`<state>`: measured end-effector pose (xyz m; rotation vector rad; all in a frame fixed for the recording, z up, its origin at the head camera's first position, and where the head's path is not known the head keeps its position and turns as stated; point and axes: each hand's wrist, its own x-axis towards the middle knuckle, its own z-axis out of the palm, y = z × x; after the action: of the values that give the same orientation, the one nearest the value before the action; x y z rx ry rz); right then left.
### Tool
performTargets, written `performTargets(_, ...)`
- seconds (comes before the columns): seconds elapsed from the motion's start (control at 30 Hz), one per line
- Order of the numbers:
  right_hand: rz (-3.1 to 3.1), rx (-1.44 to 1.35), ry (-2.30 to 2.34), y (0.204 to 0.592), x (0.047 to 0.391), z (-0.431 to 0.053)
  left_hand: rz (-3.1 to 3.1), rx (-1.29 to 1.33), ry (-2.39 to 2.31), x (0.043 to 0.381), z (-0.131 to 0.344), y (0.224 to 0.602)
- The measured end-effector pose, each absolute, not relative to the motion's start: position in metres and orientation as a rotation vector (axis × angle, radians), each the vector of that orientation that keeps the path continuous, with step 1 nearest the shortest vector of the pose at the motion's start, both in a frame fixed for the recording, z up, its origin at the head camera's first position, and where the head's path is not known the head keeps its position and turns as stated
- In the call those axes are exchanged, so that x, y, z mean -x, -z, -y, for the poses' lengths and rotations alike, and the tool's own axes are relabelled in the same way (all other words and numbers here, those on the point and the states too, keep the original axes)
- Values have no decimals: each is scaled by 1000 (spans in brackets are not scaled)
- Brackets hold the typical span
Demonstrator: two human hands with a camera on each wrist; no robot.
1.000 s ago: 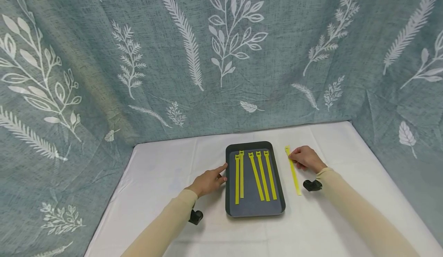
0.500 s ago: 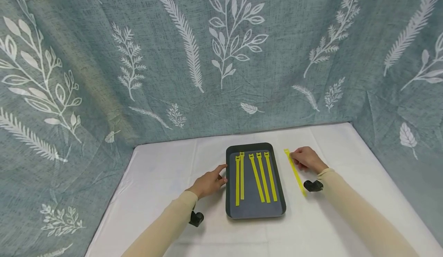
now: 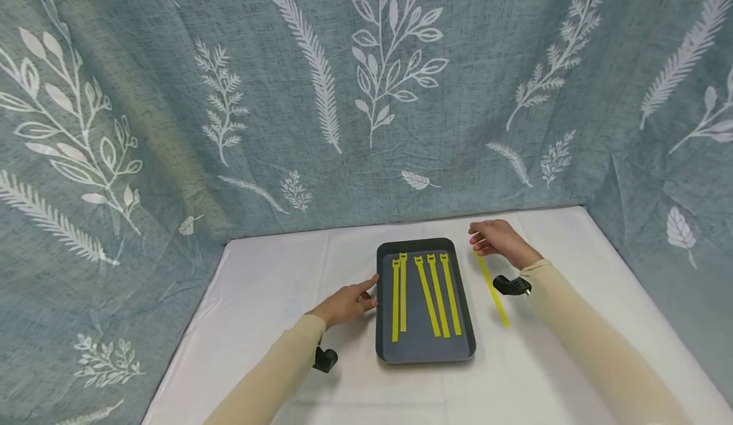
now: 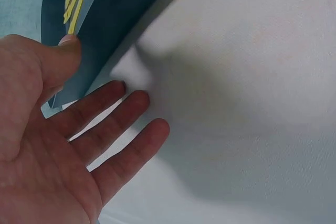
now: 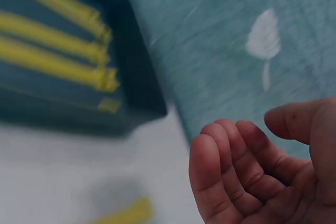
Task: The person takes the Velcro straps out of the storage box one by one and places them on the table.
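A dark grey tray (image 3: 420, 354) holds several yellow hook-and-loop cable ties (image 3: 438, 294), laid lengthwise in two groups. At the tray's left side, my left hand (image 3: 345, 303) touches the wall with thumb and forefinger; its other fingers (image 4: 128, 150) stretch out straight in the left wrist view. One more yellow cable tie (image 3: 494, 290) lies slanted on the table right of the tray. Over its far end is my right hand (image 3: 497, 239), which hides the tie's head in the head view. The right wrist view shows its fingers (image 5: 207, 163) loosely bent, holding nothing.
A white cloth (image 3: 275, 285) covers the table. Blue-green curtains (image 3: 321, 126) with white leaf prints hang behind and at both sides. A black wrist camera (image 3: 511, 285) sits below the right hand, close to the loose tie.
My right hand has released the loose cable tie and moved away toward the back. The tie's near end has swung right. My left hand stays at the tray; the head view shifted slightly.
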<state>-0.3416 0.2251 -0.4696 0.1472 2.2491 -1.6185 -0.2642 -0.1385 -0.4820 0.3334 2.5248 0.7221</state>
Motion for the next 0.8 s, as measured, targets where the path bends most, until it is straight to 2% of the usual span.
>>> performTargets(0.33, -2157, 46, 1672, 428, 351, -189, -2526, -319, -682, 264, 136, 483)
performTargets(0.8, -1970, 122, 1751, 419, 355, -140, -2536, -277, -661, 258, 133, 480)
